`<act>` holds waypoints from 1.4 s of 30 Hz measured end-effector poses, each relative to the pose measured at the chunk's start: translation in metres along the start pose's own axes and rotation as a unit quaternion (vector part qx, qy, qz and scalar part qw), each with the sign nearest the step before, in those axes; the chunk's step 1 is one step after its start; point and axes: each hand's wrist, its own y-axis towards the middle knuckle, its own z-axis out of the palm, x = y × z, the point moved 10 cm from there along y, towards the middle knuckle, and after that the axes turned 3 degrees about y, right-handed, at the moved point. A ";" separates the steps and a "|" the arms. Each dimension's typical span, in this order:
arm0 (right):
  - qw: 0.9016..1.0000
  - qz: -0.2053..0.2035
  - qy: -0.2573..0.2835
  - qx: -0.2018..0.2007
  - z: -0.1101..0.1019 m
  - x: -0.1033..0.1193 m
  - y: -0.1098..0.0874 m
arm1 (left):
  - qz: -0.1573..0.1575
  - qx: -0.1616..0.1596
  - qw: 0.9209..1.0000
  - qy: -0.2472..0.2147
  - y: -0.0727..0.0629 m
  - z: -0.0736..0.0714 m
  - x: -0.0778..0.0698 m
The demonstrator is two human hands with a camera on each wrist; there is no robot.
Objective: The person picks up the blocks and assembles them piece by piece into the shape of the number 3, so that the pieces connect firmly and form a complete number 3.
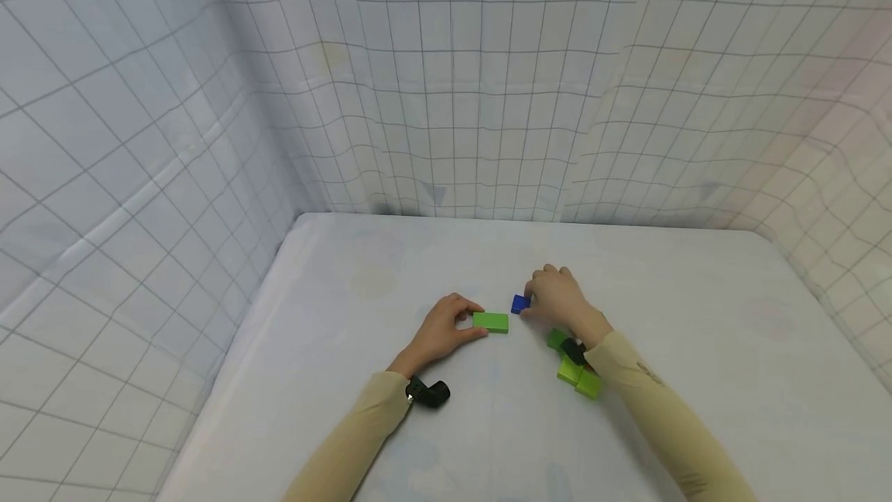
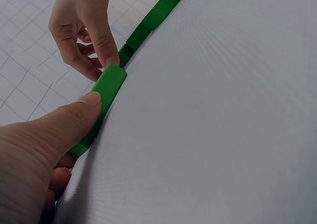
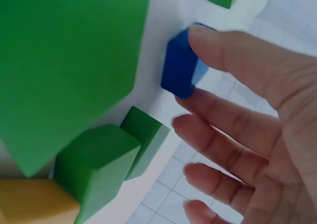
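Observation:
My left hand (image 1: 440, 329) holds a long bright green block (image 1: 492, 323) by its left end, thumb on the near side and a finger on the far side. In the left wrist view the thumb presses along that green block (image 2: 110, 87), which lies on the white table. To its right, my right hand (image 1: 557, 299) pinches a small blue block (image 1: 519, 304) between thumb and index finger. The right wrist view shows the thumb at one end of the blue block (image 3: 179, 65) and the index fingertip at the other; the remaining fingers are spread loosely.
Below the right wrist lie a darker green block (image 1: 556, 338) and two lime green blocks (image 1: 569, 370), partly covered by the forearm. An orange block (image 3: 37, 201) shows among green blocks (image 3: 99, 159) in the right wrist view. Grid-patterned white curtains (image 1: 453, 99) surround the table (image 1: 334, 269).

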 end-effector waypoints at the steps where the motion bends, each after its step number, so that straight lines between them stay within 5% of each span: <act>1: 1.000 -0.006 -0.001 0.005 0.000 0.002 -0.002 | 0.000 0.000 1.000 0.000 0.000 0.000 0.000; 9: 0.999 -0.020 0.011 0.022 0.004 0.015 -0.016 | -0.007 -0.001 1.000 0.003 -0.001 -0.002 -0.001; 26: 0.997 -0.062 0.043 -0.025 0.008 0.031 -0.018 | 0.005 -0.010 1.000 0.004 -0.002 -0.002 -0.001; 42: 0.996 -0.065 0.057 -0.016 0.008 0.036 -0.018 | 0.011 -0.013 1.000 0.007 -0.002 -0.001 0.000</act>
